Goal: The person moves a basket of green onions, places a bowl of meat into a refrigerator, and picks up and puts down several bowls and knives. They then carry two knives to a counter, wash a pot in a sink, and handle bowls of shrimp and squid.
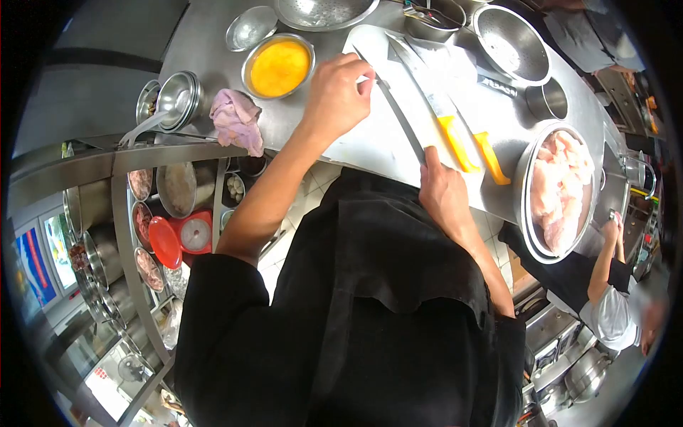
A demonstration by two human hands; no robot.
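My right hand [442, 191] is closed around the near end of a long, narrow, dark-bladed knife [400, 117], its handle hidden in my grip. The blade slants away to the upper left over a white cutting board [341, 151]. Near its far end is my left hand [340, 94], fingers curled in; whatever they hold is hidden. To the right of the blade lie a yellow-handled knife [459, 144] and a second yellow-handled knife [491, 158]. A metal bowl of yellow liquid, like beaten egg [279, 65], stands left of my left hand.
A large bowl of raw pale meat [562, 186] stands at the right edge. A pink cloth [236, 119], stacked metal bowls [178, 101] and colanders [511, 44] surround the board. Shelves with food containers are below left. A co-worker [613, 313] is at the right.
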